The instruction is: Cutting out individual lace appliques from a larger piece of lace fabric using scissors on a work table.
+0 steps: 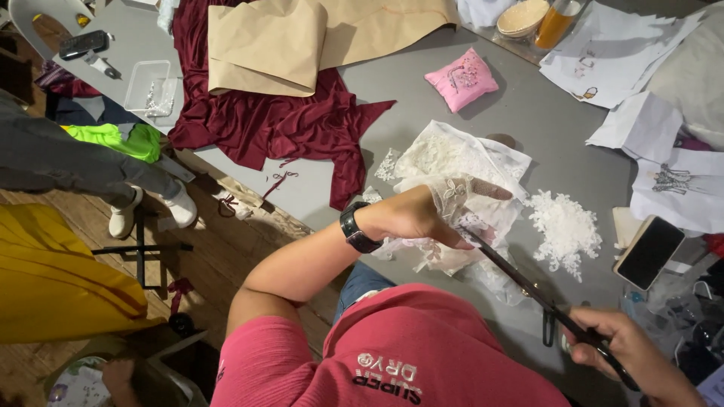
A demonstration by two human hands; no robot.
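Note:
My left hand point(422, 215) holds up a piece of white lace fabric point(452, 192), which drapes over the fingers above a larger sheet of lace point(452, 154) on the grey table point(543, 120). A black watch sits on that wrist. My right hand point(630, 350) grips the handles of long black scissors point(528, 283), whose blades point up-left and meet the lace at my left fingers. A pile of cut white lace bits point(562, 226) lies just right of the blades.
Dark red cloth point(264, 124) and brown pattern paper point(268, 45) lie at the table's far left. A pink pincushion point(460, 79), sketch sheets point(611, 53) and a phone point(650, 252) lie to the right. Another person's legs point(90, 169) stand at left, beside yellow fabric point(53, 279).

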